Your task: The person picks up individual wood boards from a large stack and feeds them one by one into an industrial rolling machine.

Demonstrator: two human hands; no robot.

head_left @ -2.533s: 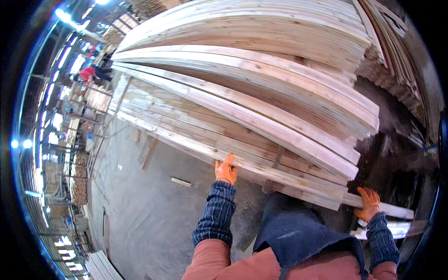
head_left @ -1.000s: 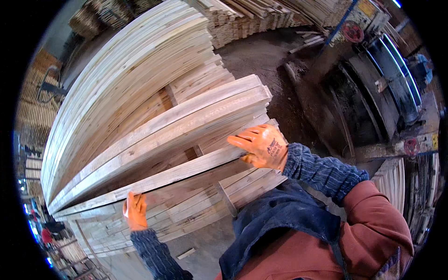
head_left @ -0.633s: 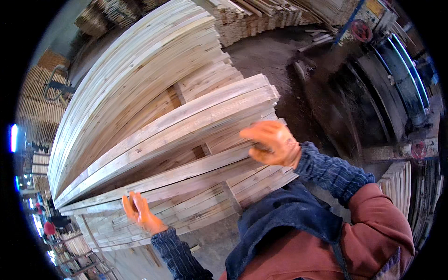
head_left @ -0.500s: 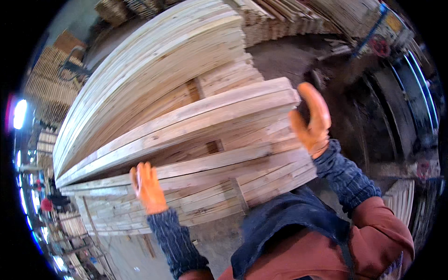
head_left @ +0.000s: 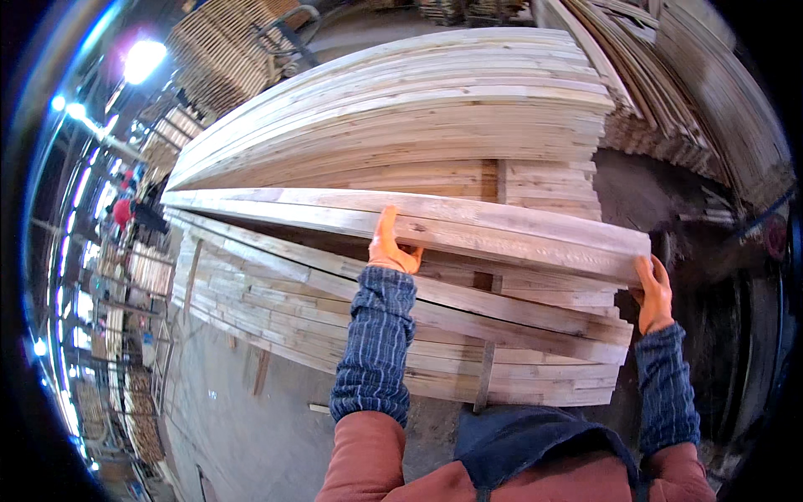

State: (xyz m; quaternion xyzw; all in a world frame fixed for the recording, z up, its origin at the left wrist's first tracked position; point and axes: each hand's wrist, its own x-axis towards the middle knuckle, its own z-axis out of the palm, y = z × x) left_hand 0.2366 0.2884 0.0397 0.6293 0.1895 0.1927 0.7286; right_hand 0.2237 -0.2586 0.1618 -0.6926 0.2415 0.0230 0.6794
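Atop the stacked timber, a long pale plank lies lengthwise across the pile, raised slightly off the boards beneath. Left hand, in an orange glove, grips the plank's near edge midway along, thumb up on the face and fingers curled beneath. Right hand, likewise gloved, clasps the plank's end corner, fingers wrapped round it. Lumber stack stands on a concrete floor. No labels or packages are discernible.
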